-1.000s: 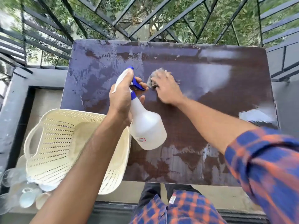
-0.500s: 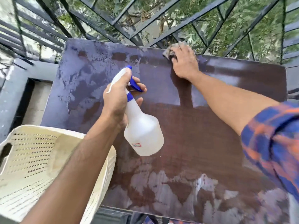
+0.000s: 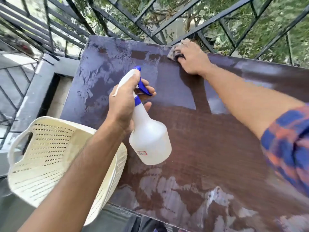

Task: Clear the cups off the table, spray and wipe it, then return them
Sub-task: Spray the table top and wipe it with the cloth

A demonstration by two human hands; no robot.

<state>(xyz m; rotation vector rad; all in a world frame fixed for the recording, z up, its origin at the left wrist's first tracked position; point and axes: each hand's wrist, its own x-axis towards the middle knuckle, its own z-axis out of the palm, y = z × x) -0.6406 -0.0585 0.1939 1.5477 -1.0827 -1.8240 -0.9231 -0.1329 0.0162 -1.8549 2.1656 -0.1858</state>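
I stand on a balcony ringed by a dark metal railing (image 3: 117, 17), looking down at a brown table (image 3: 209, 148) with no cups on it, so clearing seems done. Nearest me a cream perforated basket (image 3: 50, 156) overlaps its left edge. My left hand (image 3: 123, 104) has its fingers wrapped around a white spray bottle (image 3: 150, 139), held above the table. Streaky wet patches cover the near and left areas. Farthest, my right hand (image 3: 192, 59) presses a cloth (image 3: 173, 53) at the far edge; wiping and returning cups remain.

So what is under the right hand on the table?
A grey cloth sticks out beyond the fingers of the right hand, at the far edge of the table. The hand hides the rest.
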